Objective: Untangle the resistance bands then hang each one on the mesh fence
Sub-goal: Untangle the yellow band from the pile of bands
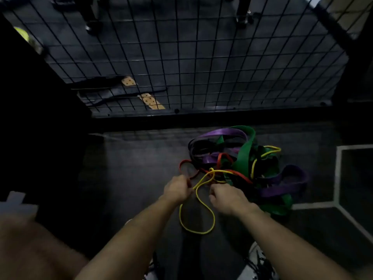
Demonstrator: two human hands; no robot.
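A tangled pile of resistance bands lies on the dark floor below the black mesh fence (pixel 181 57): a wide green band (pixel 245 156), purple bands (pixel 282 188), a red band (pixel 226 156) and a thin yellow band (pixel 201 201). My left hand (pixel 177 188) grips the yellow band where it crosses the red one, at the pile's near left edge. My right hand (pixel 226 197) has curled fingers on the bands right beside it; exactly which strand it pinches is hidden. A loop of the yellow band hangs down between my two wrists.
The fence stands just beyond the pile, with dark gym floor and tan plates (pixel 150 101) behind it. White floor lines (pixel 337 178) mark a box at the right. My knee (pixel 30 249) fills the lower left; white shoes (pixel 258 259) are below.
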